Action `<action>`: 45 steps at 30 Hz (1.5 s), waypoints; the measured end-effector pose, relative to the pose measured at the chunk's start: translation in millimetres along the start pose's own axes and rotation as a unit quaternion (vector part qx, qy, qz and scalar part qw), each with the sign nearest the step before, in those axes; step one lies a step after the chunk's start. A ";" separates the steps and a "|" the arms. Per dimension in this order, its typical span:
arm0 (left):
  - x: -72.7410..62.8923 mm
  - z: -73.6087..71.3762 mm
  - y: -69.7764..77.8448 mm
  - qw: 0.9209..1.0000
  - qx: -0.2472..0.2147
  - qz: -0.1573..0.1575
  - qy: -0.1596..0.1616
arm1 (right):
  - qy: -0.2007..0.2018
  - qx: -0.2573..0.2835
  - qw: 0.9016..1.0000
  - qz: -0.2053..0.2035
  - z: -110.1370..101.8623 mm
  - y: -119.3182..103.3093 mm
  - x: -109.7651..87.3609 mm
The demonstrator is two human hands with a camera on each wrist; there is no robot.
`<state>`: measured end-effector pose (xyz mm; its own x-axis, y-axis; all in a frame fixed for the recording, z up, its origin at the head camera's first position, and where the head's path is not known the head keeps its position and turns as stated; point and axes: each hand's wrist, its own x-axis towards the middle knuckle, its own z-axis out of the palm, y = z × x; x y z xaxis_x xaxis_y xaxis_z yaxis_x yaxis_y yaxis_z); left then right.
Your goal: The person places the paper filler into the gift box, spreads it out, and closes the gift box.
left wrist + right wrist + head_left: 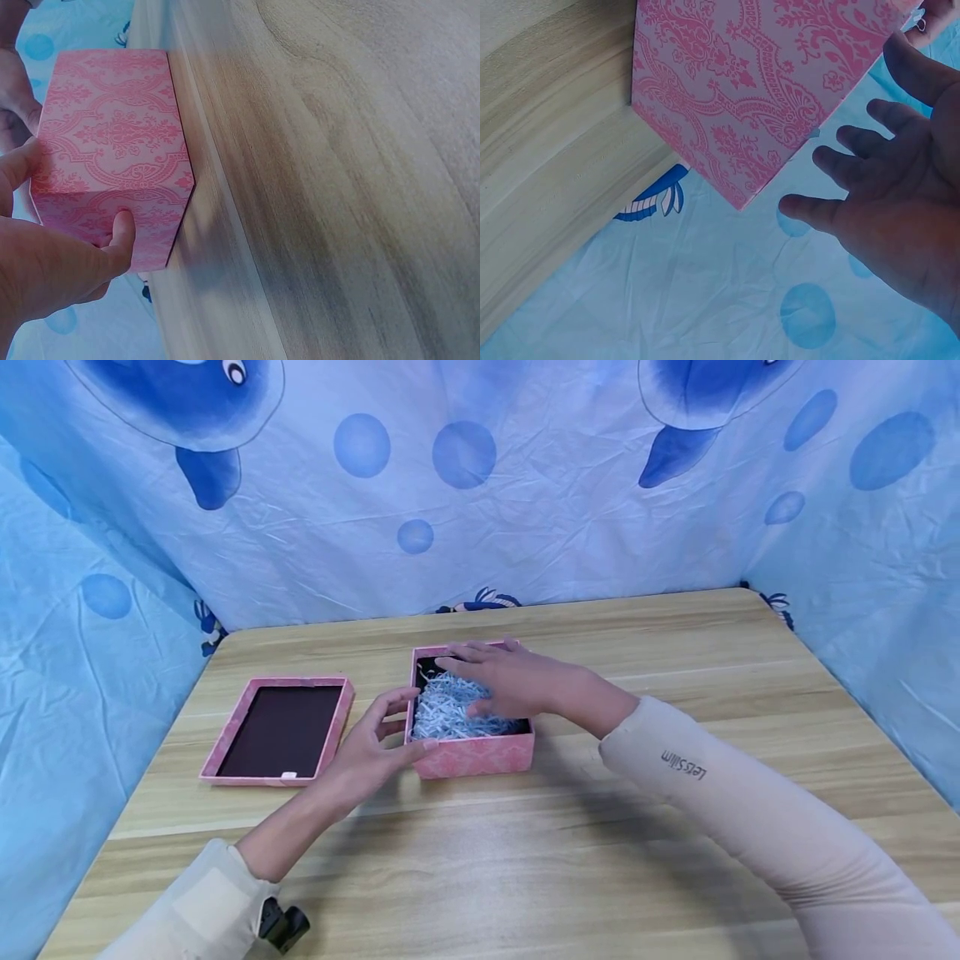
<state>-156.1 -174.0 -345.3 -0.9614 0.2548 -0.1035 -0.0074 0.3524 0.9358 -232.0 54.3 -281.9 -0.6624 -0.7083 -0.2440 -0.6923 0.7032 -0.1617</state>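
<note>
A pink patterned box [476,758] stands on the table with its top uncovered, holding pale blue shredded paper [442,710] over a dark lining. My left hand [375,752] holds the box at its near left corner, thumb by the front rim and bent fingers along the left wall. In the left wrist view a fingertip [124,221] lies against the box's pink side [112,127]. Over the shredded paper my right hand [510,681] is palm down with spread fingers, hiding part of the filling. The right wrist view shows these fingers [817,214] beyond the box's rim.
A shallow pink lid [343,727] lies left of the box, its dark inside facing up and a small white tag [288,774] at its near edge. Blue cloth [540,527] with whale prints hangs behind the wooden table [480,877]. A black wrist device [282,925] sits by the left sleeve.
</note>
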 end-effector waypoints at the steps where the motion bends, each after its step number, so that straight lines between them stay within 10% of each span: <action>1: 0.2 0.0 -0.2 1.000 -0.001 0.001 0.000 | 0.004 0.000 1.000 -0.002 -0.3 0.3 -0.5; 24: -1.6 -2.8 4.4 1.000 -0.019 0.011 0.005 | 0.095 0.011 0.995 -0.021 -8.4 -10.6 -1.4; 45: -18.0 -46.0 21.0 0.998 -0.041 -0.019 0.040 | 0.131 0.021 0.990 -0.041 -9.6 -62.1 27.7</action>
<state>-151.5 -212.6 -308.3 -0.9789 0.1687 -0.1150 -0.0632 0.2851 0.9564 -210.1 -9.6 -269.4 -0.6598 -0.7509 0.0277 -0.7380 0.6406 -0.2121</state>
